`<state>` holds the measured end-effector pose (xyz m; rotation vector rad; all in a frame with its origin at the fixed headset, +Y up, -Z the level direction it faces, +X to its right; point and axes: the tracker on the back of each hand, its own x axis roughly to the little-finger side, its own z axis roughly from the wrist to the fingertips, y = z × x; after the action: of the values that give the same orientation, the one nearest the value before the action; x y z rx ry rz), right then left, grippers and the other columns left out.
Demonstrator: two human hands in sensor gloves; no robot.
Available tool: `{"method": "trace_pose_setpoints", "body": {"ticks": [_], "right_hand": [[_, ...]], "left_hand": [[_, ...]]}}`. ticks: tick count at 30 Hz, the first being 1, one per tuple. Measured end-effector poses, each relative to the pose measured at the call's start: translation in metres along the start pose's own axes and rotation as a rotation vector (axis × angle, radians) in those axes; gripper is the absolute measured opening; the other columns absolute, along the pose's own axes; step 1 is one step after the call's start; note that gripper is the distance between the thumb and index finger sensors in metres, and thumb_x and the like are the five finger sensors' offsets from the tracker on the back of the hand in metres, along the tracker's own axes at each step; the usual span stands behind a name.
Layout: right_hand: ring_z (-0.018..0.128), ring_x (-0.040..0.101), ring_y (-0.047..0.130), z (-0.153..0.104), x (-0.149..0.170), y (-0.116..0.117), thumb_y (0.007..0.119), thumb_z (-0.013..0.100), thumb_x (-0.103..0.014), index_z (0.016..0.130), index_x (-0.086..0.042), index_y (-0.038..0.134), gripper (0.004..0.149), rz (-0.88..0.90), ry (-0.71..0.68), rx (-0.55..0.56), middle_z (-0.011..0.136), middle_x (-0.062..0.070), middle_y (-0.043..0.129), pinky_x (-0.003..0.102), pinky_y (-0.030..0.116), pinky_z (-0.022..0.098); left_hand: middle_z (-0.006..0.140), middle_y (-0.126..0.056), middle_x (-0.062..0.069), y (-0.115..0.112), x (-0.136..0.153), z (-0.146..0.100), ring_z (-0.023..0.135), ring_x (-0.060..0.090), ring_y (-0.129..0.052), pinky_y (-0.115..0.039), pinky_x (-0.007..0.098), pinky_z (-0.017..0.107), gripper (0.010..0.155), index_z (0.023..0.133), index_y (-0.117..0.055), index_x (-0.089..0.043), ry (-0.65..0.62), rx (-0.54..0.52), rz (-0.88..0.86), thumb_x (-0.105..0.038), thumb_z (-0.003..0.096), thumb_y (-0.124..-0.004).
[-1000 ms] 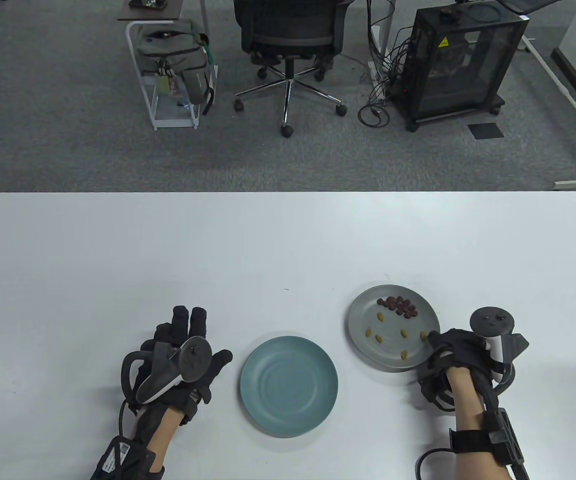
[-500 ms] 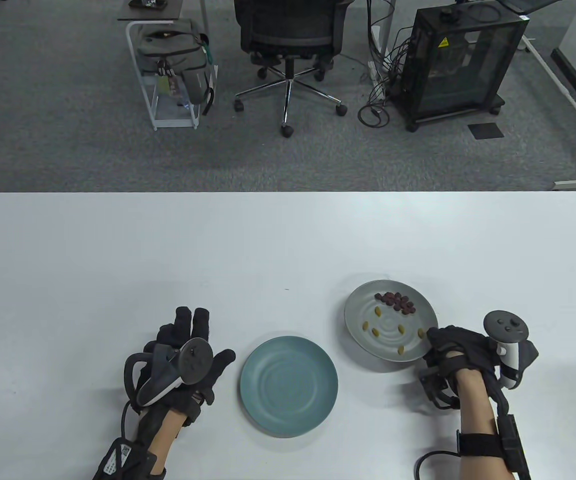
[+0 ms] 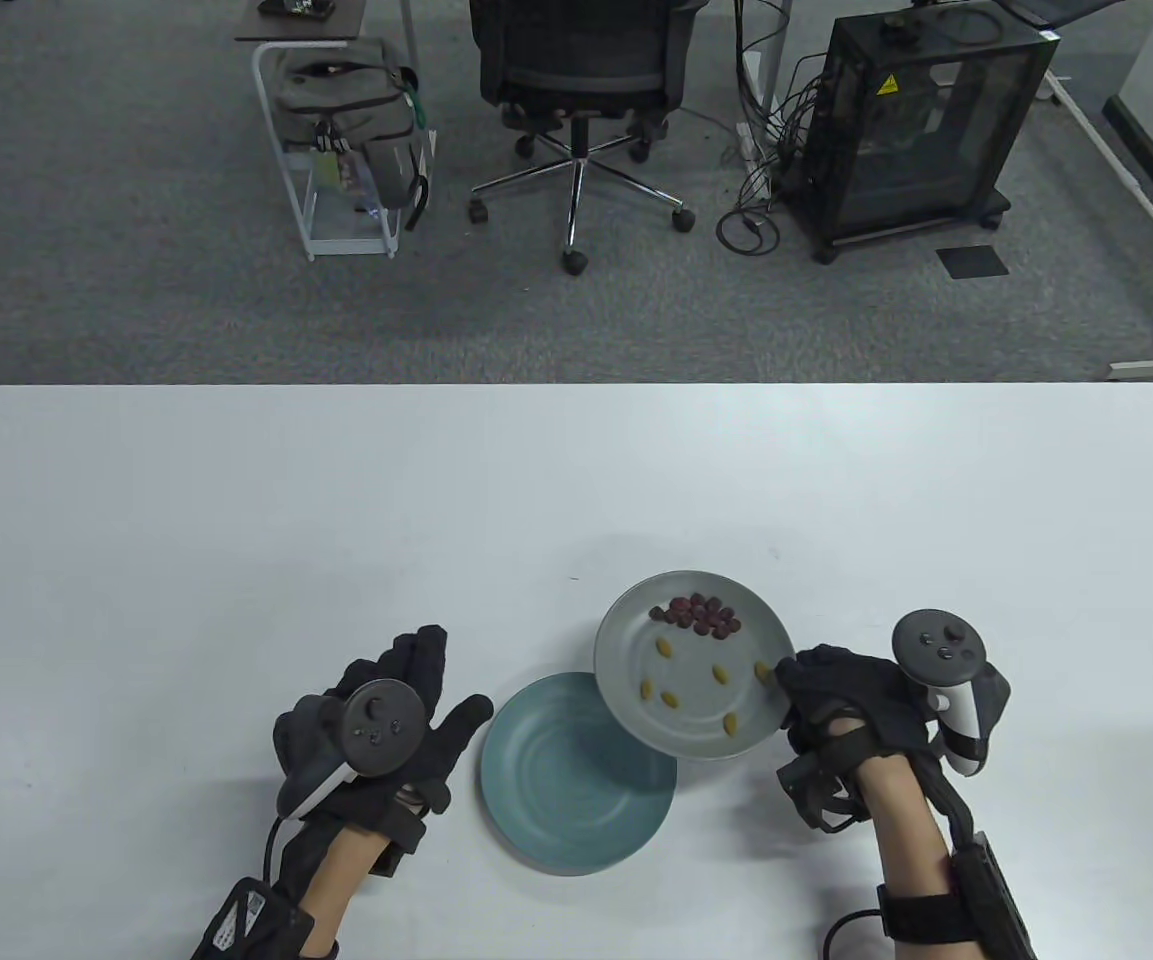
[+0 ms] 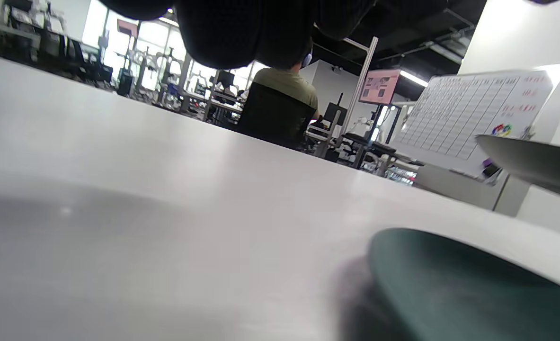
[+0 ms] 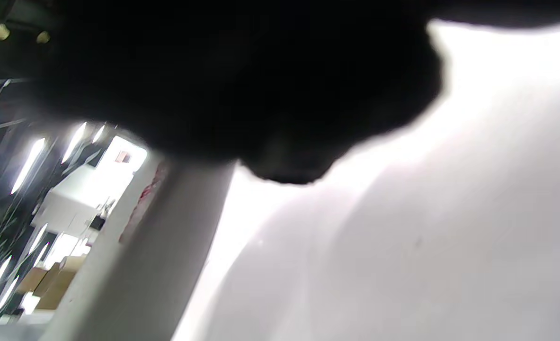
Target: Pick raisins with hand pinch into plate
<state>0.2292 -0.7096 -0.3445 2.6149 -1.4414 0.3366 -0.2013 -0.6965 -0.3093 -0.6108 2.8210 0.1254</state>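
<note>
Right hand (image 3: 851, 690) grips gray plate (image 3: 626, 650) by its right rim, above teal plate (image 3: 556, 800). Left hand (image 3: 386, 715) spread, empty, on counter (image 3: 236, 520).

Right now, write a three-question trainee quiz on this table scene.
1. True or false: the grey plate rests flat on the table.
2. Which hand grips the grey plate? A. left hand B. right hand C. both
3. Fill in: the teal plate holds ____ raisins.

Key
1. False: it is lifted, its near edge overlapping the teal plate from above.
2. B: the right hand grips its rim; the left hand holds nothing.
3. No: the dark raisins and the yellow raisins all lie on the grey plate.
</note>
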Motion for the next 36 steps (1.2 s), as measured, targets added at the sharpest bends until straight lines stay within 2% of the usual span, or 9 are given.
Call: {"method": "trace_pose_setpoints", "body": {"ticks": [4, 7, 15, 19, 25, 31, 36], "right_hand": [[-0.001, 0.005, 0.105, -0.006, -0.016, 0.023, 0.09, 0.043, -0.035, 0.073, 0.001, 0.088, 0.047, -0.04, -0.051, -0.068, 0.043, 0.011, 0.11, 0.023, 0.092, -0.003], [0.0, 0.005, 0.105, -0.008, -0.025, 0.037, 0.09, 0.043, -0.035, 0.073, 0.001, 0.088, 0.047, -0.062, -0.076, -0.119, 0.043, 0.011, 0.11, 0.023, 0.092, -0.003], [0.0, 0.006, 0.105, -0.01, -0.039, 0.056, 0.09, 0.043, -0.034, 0.074, 0.001, 0.088, 0.047, -0.108, -0.098, -0.174, 0.043, 0.011, 0.109, 0.023, 0.092, -0.003], [0.0, 0.006, 0.106, -0.01, -0.043, 0.062, 0.089, 0.043, -0.034, 0.074, 0.001, 0.088, 0.047, -0.119, -0.1, -0.194, 0.044, 0.011, 0.109, 0.023, 0.092, -0.003], [0.0, 0.006, 0.106, -0.009, -0.057, 0.073, 0.089, 0.043, -0.034, 0.074, 0.001, 0.087, 0.047, -0.126, -0.113, -0.214, 0.044, 0.011, 0.109, 0.023, 0.092, -0.002], [0.001, 0.006, 0.106, -0.002, -0.071, 0.081, 0.09, 0.043, -0.034, 0.074, 0.001, 0.088, 0.047, -0.108, -0.116, -0.226, 0.044, 0.011, 0.109, 0.024, 0.092, -0.002], [0.002, 0.007, 0.106, 0.004, -0.08, 0.088, 0.089, 0.045, -0.036, 0.074, -0.001, 0.088, 0.046, -0.136, -0.117, -0.216, 0.045, 0.01, 0.109, 0.024, 0.093, -0.001]], "left_hand": [[0.099, -0.079, 0.018, -0.003, 0.002, 0.002, 0.069, 0.041, -0.083, -0.069, 0.049, 0.042, 0.084, 0.104, -0.057, -0.011, -0.011, 0.042, -0.245, -0.073, 0.0468, -0.057], [0.091, -0.088, 0.02, -0.006, 0.009, 0.003, 0.059, 0.038, -0.089, -0.072, 0.047, 0.038, 0.084, 0.101, -0.063, -0.007, 0.019, 0.084, -0.362, -0.071, 0.0476, -0.062], [0.069, -0.105, 0.021, -0.027, 0.027, 0.01, 0.034, 0.031, -0.102, -0.08, 0.044, 0.023, 0.079, 0.09, -0.074, 0.003, 0.13, 0.214, -0.641, -0.063, 0.0481, -0.074], [0.063, -0.108, 0.019, -0.036, 0.032, 0.012, 0.027, 0.028, -0.104, -0.082, 0.043, 0.019, 0.074, 0.085, -0.079, 0.004, 0.178, 0.281, -0.697, -0.06, 0.0482, -0.076], [0.059, -0.11, 0.016, -0.048, 0.042, 0.016, 0.024, 0.026, -0.105, -0.083, 0.042, 0.018, 0.068, 0.082, -0.08, 0.004, 0.198, 0.372, -0.919, -0.055, 0.0485, -0.08], [0.054, -0.112, 0.014, -0.048, 0.052, 0.016, 0.019, 0.023, -0.106, -0.084, 0.042, 0.016, 0.056, 0.078, -0.082, 0.004, 0.233, 0.362, -1.048, -0.045, 0.0507, -0.08], [0.051, -0.113, 0.014, -0.044, 0.056, 0.016, 0.017, 0.022, -0.106, -0.084, 0.042, 0.015, 0.053, 0.077, -0.083, 0.006, 0.245, 0.326, -1.027, -0.041, 0.0509, -0.08]]}}
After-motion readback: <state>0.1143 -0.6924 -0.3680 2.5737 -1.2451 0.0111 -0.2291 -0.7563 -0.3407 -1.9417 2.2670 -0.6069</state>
